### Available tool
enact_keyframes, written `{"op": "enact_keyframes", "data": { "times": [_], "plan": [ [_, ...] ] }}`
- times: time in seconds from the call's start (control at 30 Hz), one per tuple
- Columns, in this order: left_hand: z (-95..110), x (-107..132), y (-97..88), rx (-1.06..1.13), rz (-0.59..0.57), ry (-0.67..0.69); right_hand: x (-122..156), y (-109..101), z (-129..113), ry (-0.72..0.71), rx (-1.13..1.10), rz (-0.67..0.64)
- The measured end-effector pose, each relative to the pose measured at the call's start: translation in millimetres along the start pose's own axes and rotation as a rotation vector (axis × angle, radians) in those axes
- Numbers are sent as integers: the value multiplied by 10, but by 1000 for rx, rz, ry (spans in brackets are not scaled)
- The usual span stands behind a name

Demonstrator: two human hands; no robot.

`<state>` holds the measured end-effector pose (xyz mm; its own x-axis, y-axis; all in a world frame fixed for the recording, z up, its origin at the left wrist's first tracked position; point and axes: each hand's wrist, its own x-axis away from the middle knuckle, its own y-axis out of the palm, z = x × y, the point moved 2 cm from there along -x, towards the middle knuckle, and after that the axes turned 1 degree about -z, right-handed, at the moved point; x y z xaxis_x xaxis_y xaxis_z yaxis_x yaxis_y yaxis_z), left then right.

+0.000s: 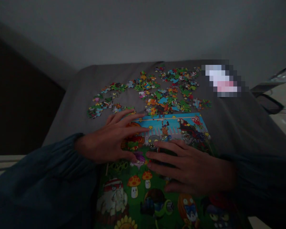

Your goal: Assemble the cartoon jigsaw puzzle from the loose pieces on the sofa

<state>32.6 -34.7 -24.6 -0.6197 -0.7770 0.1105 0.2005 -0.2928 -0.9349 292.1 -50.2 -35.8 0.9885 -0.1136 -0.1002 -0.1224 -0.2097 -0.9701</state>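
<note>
In the head view, the left hand (112, 138) is lying on the near edge of the illustrated puzzle board (168, 127), its fingers (135, 126) spread open and gripping nothing. The right hand (189, 168) is lying flat on the board to the right, also open and empty. Loose jigsaw pieces (171, 92) are lying in scattered clusters just beyond the board, on a grey cloth cover (228, 127).
</note>
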Motion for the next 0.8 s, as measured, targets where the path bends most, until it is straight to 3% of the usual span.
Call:
{"op": "enact_keyframes", "data": {
  "times": [0.33, 0.6, 0.8],
  "plan": [
    [-31, 38, -43, 6, 28, 8, 2, -19, -29, -2, -31, 31],
    [-232, 49, -160, -46, 264, -66, 10, -81, 5, 30, -69, 158],
    [-408, 21, -183, -165, 558, -319, 105, -143, 61, 157, -293, 437]
  ]
}}
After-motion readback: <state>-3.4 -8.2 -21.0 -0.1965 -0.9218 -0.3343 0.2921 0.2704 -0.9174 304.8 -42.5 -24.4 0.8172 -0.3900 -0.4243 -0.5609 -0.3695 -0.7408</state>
